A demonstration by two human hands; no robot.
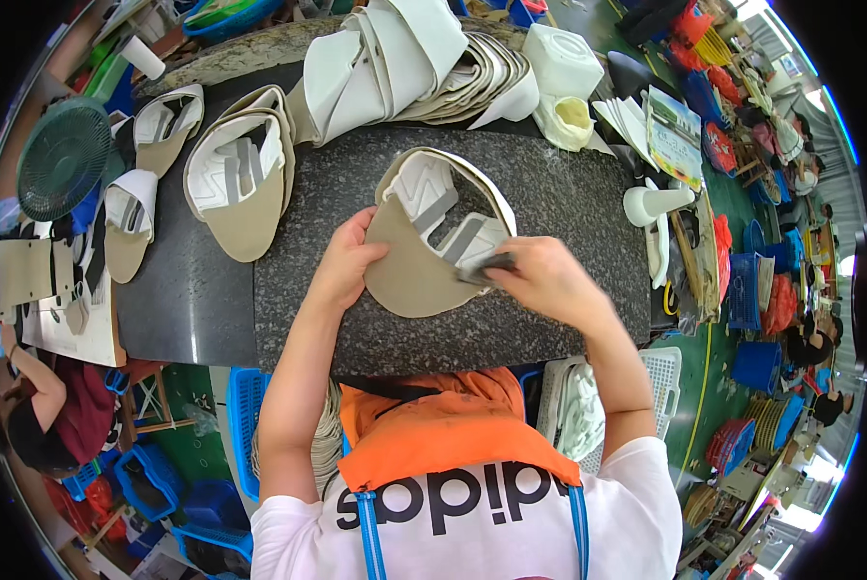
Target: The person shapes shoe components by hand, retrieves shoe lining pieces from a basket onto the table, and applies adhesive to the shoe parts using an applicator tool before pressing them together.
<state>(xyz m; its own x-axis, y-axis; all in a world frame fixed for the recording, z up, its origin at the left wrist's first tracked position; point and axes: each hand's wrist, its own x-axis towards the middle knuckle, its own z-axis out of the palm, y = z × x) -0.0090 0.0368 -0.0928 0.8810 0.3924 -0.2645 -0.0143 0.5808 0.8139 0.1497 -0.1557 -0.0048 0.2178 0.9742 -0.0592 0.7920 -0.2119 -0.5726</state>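
On the dark speckled stone slab (308,338) in front of me lies a beige, visor-shaped piece (402,266) with a rounded brim. Its white inner side carries grey strips. My left hand (346,259) grips the piece at its left edge, the thumb on top. My right hand (549,278) is closed round a small dark tool (487,270), which is smeared by motion. The tool's end meets the right side of the piece, near the edge of the white inner part. What exactly the tool is cannot be made out.
Similar beige pieces (245,215) lie stacked on the left. White and beige panels (385,68) are piled at the back, beside a white plastic container (562,60). A white cone-shaped spool (658,203) stands at the right. A green fan (64,159) is far left; another person (51,411) sits there.
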